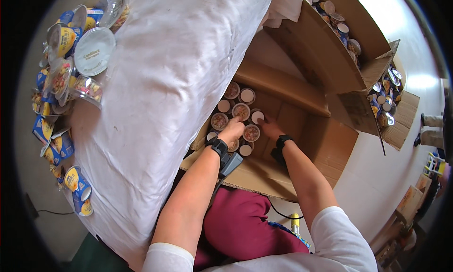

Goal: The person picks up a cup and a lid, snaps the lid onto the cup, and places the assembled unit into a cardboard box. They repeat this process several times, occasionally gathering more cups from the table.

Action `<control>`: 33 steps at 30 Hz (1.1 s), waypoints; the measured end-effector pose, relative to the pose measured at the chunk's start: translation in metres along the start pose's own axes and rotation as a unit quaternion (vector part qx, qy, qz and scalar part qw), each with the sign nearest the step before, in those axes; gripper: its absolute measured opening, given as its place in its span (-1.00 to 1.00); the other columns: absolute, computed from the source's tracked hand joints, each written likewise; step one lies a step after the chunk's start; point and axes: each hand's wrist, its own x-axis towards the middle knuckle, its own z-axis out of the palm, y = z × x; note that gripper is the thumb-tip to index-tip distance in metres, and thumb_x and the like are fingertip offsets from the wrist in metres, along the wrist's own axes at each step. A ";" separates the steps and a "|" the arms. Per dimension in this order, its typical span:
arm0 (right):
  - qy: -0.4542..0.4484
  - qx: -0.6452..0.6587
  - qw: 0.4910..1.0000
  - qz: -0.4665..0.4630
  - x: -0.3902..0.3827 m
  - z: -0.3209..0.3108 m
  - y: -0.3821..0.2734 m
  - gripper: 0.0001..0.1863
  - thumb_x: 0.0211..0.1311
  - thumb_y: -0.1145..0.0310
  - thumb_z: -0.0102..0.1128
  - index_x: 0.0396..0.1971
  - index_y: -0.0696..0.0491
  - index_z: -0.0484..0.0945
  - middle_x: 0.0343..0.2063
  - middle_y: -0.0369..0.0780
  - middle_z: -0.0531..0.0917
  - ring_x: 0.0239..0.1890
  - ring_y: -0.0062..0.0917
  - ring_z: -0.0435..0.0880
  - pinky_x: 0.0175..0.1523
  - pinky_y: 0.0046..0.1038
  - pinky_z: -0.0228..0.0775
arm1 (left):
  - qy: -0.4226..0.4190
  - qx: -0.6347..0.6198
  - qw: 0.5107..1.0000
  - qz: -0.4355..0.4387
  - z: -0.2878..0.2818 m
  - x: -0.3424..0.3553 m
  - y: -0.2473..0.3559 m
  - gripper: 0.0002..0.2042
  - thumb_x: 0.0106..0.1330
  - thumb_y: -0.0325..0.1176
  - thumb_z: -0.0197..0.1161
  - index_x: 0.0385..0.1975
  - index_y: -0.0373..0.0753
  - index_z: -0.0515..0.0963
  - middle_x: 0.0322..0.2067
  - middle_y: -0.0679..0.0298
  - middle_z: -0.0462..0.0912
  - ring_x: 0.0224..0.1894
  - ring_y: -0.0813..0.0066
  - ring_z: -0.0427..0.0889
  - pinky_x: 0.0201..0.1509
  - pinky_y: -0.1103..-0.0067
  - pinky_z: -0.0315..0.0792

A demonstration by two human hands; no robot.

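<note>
An open cardboard box [306,140] holds several small cups with clear tops showing pink-beige contents [240,110] and others with plain white tops [246,149], packed on its left side. My left hand [233,129] reaches among them with fingers curled down beside a clear-topped cup; what they grip is partly hidden. My right hand [270,128] has thumb and fingers round the side of a white-topped cup [257,117] at the group's right edge. Both wrists wear black bands.
A white-cloth-covered table [141,74] on my left carries several blue-yellow cups [71,177] and clear containers [88,90]. Two cardboard boxes [325,55] of cups stand at back right. A person's legs [432,130] show at the far right near wooden items [408,199].
</note>
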 end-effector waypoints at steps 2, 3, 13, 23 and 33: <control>0.028 -0.030 0.999 0.015 -0.013 0.005 -0.019 -0.51 0.27 0.27 0.00 0.18 0.10 0.33 0.01 -0.04 0.54 0.10 -0.28 0.48 0.19 -0.37 0.25 | -0.001 -0.021 1.000 0.010 -0.006 -0.011 0.006 -0.46 0.22 -0.50 -0.05 0.27 -0.31 0.16 0.01 0.23 0.42 -0.15 0.45 0.43 -0.13 0.42 0.37; 0.062 -0.058 0.996 0.031 -0.019 0.005 -0.028 -0.52 0.27 0.25 0.00 0.16 0.11 0.35 -0.01 -0.03 0.56 0.08 -0.27 0.50 0.17 -0.37 0.27 | -0.005 -0.040 0.999 0.022 -0.007 -0.020 0.014 -0.47 0.24 -0.49 -0.06 0.27 -0.32 0.16 0.02 0.21 0.41 -0.13 0.45 0.44 -0.11 0.43 0.37; -0.021 0.060 0.998 -0.022 -0.109 -0.066 -0.122 -0.57 0.31 0.13 0.02 0.01 0.15 0.46 -0.17 -0.22 0.63 -0.10 -0.58 0.54 -0.05 -0.56 0.33 | 0.021 0.187 0.941 0.282 0.011 -0.121 0.096 -0.65 0.34 -0.38 -0.01 0.07 -0.40 0.40 -0.19 0.21 0.57 -0.25 0.50 0.54 -0.09 0.59 0.45; -0.065 0.132 0.978 -0.146 -0.300 -0.029 -0.208 -0.64 0.35 0.15 0.00 -0.04 0.10 0.48 -0.21 -0.27 0.65 -0.17 -0.63 0.59 -0.05 -0.58 0.36 | 0.067 0.031 0.906 0.416 -0.004 -0.352 0.099 -0.70 0.37 -0.39 0.02 0.02 -0.39 0.43 -0.18 0.19 0.61 -0.21 0.56 0.59 -0.05 0.63 0.46; -0.219 0.039 0.930 -0.292 -0.348 0.120 -0.290 -0.68 0.29 0.30 0.07 -0.11 0.25 0.49 -0.34 -0.16 0.66 -0.26 -0.54 0.61 -0.15 -0.55 0.42 | 0.327 -0.170 0.790 0.489 -0.073 -0.461 -0.024 -0.77 0.36 -0.36 0.07 -0.09 -0.34 0.47 -0.28 0.25 0.63 -0.24 0.55 0.61 -0.16 0.65 0.45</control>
